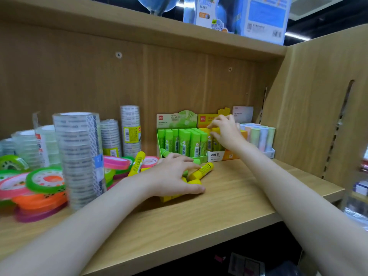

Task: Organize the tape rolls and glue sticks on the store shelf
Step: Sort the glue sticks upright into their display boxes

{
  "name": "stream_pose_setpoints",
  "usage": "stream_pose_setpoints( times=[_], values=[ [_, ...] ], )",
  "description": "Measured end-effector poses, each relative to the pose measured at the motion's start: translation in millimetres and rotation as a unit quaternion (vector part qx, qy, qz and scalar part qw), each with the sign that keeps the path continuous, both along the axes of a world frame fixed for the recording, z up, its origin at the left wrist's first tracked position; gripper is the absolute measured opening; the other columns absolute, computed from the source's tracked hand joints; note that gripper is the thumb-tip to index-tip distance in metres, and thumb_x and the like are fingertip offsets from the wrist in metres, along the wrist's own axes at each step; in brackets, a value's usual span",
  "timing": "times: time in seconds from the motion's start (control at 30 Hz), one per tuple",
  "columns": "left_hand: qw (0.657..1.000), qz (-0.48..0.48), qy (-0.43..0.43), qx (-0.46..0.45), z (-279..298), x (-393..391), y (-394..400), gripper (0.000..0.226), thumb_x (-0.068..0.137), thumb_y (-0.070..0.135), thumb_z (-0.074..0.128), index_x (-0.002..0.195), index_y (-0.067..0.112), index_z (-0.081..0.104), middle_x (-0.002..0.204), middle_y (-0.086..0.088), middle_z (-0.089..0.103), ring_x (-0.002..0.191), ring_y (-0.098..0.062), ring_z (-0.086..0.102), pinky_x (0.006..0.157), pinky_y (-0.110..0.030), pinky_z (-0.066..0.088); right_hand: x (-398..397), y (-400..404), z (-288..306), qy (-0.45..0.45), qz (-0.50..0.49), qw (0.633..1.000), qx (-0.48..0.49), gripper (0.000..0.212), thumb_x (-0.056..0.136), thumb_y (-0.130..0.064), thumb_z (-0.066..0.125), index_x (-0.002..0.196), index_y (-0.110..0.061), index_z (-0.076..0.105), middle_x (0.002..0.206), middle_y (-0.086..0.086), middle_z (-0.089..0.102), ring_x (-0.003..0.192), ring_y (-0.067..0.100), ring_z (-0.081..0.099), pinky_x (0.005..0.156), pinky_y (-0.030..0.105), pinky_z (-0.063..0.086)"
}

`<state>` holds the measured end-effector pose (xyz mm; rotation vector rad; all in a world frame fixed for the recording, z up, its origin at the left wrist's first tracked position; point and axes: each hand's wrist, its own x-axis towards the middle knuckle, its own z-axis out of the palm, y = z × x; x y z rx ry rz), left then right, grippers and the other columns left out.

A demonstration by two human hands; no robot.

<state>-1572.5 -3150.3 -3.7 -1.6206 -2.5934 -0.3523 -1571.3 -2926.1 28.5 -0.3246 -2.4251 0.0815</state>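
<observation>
**Hands among loose glue sticks at the shelf's display boxes**

While both bare forearms reach in from the bottom corners across the wooden shelf (229,200), the left hand (175,176) lies palm down over a small heap of loose yellow glue sticks (201,172), its fingers spread and lightly curved over them and the thumb stretched along the board beside the nearest stick. Whether any stick is actually gripped cannot be told. One yellow stick pokes out past the fingertips, and another (137,163) leans tilted just left of the wrist, against the flat coloured tape rolls (45,180). Those rolls, green, pink and orange, lie in a loose overlapping pile at the near left.

Just behind that pile stands a tall stack of clear tape rolls (79,156), with shorter clear stacks (130,128) further back towards the rear panel.

Further in, the right hand (226,130) is raised above the yellow display box (227,155), wrist bent, fingers curled and drawn together at the tops of the sticks standing there; what they pinch is hidden by the hand. Touching that box on its left is a green display box (202,159) full of upright green glue sticks (184,142), and on its right a white box of pastel sticks (260,136).

On the board above, a blue globe carton (258,16) stands.
</observation>
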Motion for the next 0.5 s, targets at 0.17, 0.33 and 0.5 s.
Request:
stream_pose_setpoints(
  times=[0.17,0.33,0.5],
  values=[
    [1.0,0.024,0.002,-0.011,1,2,-1,0.066,0.082,0.06,0.053,0.141,0.036,0.035,0.148,0.009,0.033,0.135,-0.017,0.024,0.112,-0.036,0.023,-7,-2,-1,-0.008,-0.021,1.0,0.004,0.027,0.094,-0.008,0.043,0.114,-0.016,0.059,0.126,0.004,0.048,0.121,0.026,0.035,0.1,0.044,0.026],
    [0.999,0.035,-0.006,-0.011,3,4,-5,0.066,0.082,0.061,0.052,0.14,0.035,0.036,0.147,0.007,0.035,0.134,-0.018,0.025,0.11,-0.036,0.025,15,3,-10,-0.036,-0.015,0.999,0.024,0.055,0.091,-0.001,0.04,0.14,-0.026,0.039,0.146,-0.002,0.036,0.135,0.024,0.024,0.109,0.049,0.018],
    [0.999,0.039,-0.017,-0.023,5,7,-5,0.065,0.084,0.061,0.051,0.141,0.037,0.033,0.146,0.002,0.036,0.135,-0.02,0.024,0.11,-0.037,0.025,60,-16,-23,0.075,0.22,0.97,-0.067,0.035,0.088,-0.002,0.054,0.112,-0.026,0.064,0.113,-0.005,0.064,0.108,0.01,0.05,0.092,0.032,0.044]
  ],
)
